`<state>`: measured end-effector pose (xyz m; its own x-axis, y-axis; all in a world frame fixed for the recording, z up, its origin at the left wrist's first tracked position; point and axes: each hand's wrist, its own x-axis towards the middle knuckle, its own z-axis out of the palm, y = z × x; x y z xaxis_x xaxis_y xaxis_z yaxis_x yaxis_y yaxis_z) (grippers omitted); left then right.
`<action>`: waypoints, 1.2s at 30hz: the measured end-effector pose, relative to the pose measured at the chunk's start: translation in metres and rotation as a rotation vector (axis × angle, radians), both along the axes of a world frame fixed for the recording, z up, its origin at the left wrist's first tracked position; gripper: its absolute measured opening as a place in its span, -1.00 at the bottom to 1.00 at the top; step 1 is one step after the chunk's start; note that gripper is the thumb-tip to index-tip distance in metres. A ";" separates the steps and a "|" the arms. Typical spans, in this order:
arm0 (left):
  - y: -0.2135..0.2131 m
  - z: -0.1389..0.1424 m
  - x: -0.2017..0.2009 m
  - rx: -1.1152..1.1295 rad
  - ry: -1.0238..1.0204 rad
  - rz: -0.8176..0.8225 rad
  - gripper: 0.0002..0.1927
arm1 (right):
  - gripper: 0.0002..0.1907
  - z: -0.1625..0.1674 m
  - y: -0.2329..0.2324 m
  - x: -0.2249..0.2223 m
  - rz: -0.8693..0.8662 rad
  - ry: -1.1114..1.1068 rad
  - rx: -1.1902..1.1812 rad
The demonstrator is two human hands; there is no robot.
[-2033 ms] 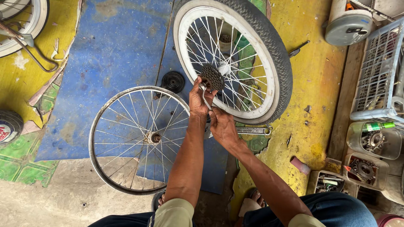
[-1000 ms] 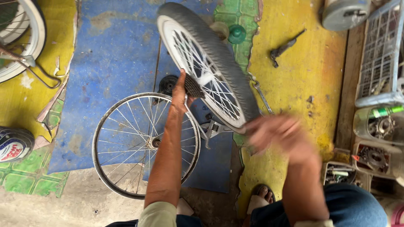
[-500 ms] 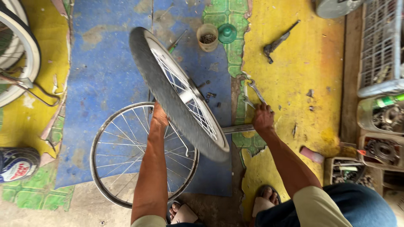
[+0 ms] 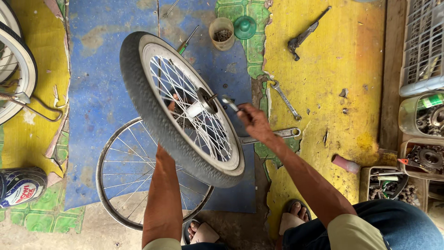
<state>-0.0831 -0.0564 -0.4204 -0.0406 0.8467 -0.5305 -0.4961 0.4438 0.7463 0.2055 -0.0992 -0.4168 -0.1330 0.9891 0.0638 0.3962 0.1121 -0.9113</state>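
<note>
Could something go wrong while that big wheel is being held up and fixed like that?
Maybe. The tyred wheel stands tilted, steadied mostly by the left hand behind the spokes, so it could tip onto the bare rim below. The right hand works a wrench at the hub; a slip might knock knuckles into spokes. Loose spanners lie near the sandalled feet, easy to step on.

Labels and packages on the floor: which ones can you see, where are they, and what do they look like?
Round can: bottom left corner on the floor, lying tilted, dark body with a white, red and blue label.
Green bottle: right edge, lying in a clear tub, with a white label band.
Open jar: top middle, tan, no label visible.
No signs or screens.
</note>
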 end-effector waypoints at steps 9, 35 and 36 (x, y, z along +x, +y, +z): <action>0.001 -0.015 -0.001 0.004 -0.008 -0.010 -0.65 | -0.76 0.003 -0.005 -0.025 0.116 0.258 0.019; 0.011 -0.009 0.004 0.005 -0.006 -0.032 -0.60 | -0.67 -0.001 0.016 -0.024 0.214 0.385 -0.066; 0.011 -0.009 0.005 0.000 -0.005 -0.037 -0.60 | -0.67 -0.001 0.016 -0.023 0.222 0.398 -0.066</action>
